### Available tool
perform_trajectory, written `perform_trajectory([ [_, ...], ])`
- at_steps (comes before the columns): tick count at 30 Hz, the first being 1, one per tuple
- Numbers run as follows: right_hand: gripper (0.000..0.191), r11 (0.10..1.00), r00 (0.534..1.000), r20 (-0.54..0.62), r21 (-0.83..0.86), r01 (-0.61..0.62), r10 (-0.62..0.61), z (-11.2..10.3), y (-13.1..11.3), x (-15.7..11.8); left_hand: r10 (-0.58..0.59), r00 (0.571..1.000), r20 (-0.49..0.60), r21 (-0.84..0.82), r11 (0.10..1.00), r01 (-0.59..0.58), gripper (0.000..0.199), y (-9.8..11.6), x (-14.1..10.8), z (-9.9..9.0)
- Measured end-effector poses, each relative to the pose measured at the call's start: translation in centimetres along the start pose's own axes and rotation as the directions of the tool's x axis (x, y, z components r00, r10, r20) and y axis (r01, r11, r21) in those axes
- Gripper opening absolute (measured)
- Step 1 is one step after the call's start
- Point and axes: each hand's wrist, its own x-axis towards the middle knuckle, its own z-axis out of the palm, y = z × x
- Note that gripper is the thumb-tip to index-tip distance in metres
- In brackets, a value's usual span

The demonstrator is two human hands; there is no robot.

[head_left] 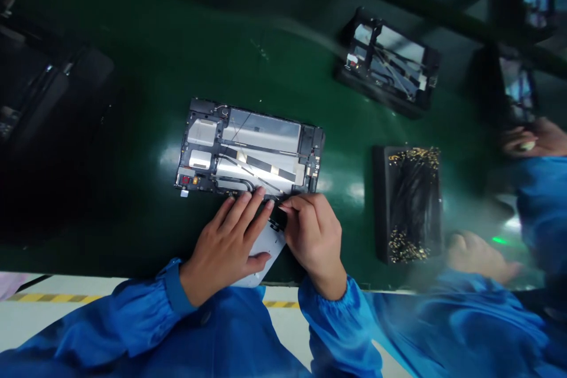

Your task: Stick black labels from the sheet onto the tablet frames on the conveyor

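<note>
You are seated or standing at a glossy green table (pixel 146 71), seen from above, in blue sleeves with gathered cuffs. In front of you, near the middle of the table, lies an open device frame (pixel 261 159), flat and slightly turned, its long side running left to right. Its silvery inside is crossed by dark strips and thin cables, with a small red part at its lower left corner.

Your left hand (pixel 225 239) is palm down, fingers stretched out and a little apart, fingertips at the frame's near edge. Your right hand (pixel 312 230) is just beside it, thumb and forefinger pressed together at that same edge; you cannot tell from this view what, if anything, is between them. A pale plate (pixel 269 248) lies slantwise below the frame, partly hidden by your hands.

To your right stands a black tray (pixel 380 207) of thin dark cables (pixel 410 201) with gold-coloured ends. Beyond it, farther from you, a similar device (pixel 390 62) rests on a dark block. At the far right are a co-worker's two hands (pixel 478 257), blurred, and blue sleeves
</note>
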Motion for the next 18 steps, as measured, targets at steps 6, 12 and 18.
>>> perform_trajectory([
  [6, 0.017, 1.000, 1.000, 0.003, 0.014, 0.008, -0.008, -0.04, 0.01, 0.19, 0.007, 1.000, -0.010, 0.000, 1.000, -0.007, 0.104, -0.03, 0.25, -0.14],
  [12, 0.016, 1.000, 1.000, -0.005, 0.005, 0.023, -0.023, 0.13, 0.01, 0.15, 0.003, 1.000, -0.005, -0.012, 1.000, -0.003, 0.105, 0.03, 0.40, -0.26],
  [18, 0.020, 0.997, 1.000, -0.001, 0.075, -0.027, 0.027, -0.08, 0.17, -0.28, -0.025, 0.999, -0.035, -0.012, 1.000, 0.024, 0.106, 0.17, 0.59, -0.19],
])
